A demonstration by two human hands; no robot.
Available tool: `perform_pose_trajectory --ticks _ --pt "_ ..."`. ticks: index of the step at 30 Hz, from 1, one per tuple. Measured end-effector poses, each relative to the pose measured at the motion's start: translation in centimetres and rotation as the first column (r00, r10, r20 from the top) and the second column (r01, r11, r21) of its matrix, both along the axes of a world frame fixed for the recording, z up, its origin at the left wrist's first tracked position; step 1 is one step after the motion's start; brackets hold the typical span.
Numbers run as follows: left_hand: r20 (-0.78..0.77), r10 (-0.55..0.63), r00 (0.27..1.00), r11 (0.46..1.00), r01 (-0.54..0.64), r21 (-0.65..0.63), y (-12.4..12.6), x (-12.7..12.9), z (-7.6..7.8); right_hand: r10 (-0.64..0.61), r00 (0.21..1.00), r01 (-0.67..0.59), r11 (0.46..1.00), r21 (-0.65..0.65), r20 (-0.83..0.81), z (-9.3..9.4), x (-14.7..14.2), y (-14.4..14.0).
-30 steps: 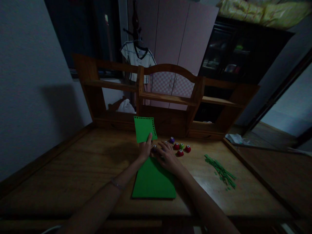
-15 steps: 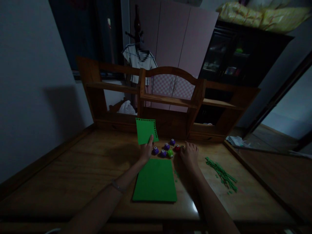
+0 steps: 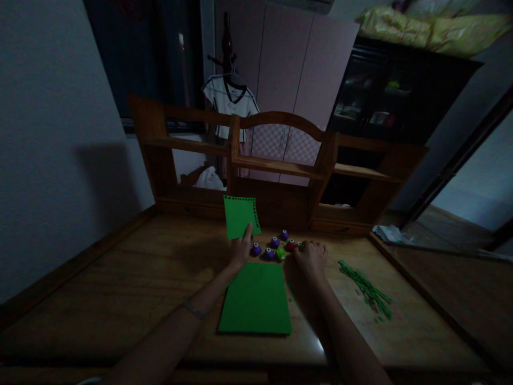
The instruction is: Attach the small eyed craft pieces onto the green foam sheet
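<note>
My left hand holds a small green paper sheet upright; its top and right edges carry a row of punched holes. My right hand is curled over small craft punches at the right end of a cluster; what it grips is hidden by the fingers. Beside it stand purple punches, a green punch and a red punch. A larger green sheet lies flat on the wooden desk between my forearms.
A pile of thin green paper strips lies on the desk to the right. A wooden shelf unit stands along the desk's back edge. A wall rises on the left, cabinets and a hanging shirt behind.
My right hand left the spot beside my left hand and moved right onto the red punches, its fingers curling over them. The purple and green punches came into view. The left hand kept the sheet up.
</note>
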State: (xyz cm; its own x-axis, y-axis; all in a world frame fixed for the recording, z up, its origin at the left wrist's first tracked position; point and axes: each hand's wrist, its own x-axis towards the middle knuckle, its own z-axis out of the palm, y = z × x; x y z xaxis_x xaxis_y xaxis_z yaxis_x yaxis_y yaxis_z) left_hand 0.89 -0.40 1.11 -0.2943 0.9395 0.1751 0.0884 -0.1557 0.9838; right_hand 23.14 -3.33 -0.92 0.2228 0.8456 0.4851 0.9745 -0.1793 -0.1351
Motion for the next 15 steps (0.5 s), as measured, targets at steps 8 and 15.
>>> perform_pose_trajectory --ticks 8,15 --pt "-0.091 0.004 0.996 1.0 -0.005 -0.014 -0.6 -0.1 0.7 0.038 0.997 -0.039 0.999 0.015 0.069 -0.4 -0.3 -0.5" --pt "-0.041 -0.036 0.999 0.999 0.034 -0.04 -0.5 0.0 0.5 0.033 0.998 -0.034 0.999 0.02 0.047 -1.1 -0.6 0.0"
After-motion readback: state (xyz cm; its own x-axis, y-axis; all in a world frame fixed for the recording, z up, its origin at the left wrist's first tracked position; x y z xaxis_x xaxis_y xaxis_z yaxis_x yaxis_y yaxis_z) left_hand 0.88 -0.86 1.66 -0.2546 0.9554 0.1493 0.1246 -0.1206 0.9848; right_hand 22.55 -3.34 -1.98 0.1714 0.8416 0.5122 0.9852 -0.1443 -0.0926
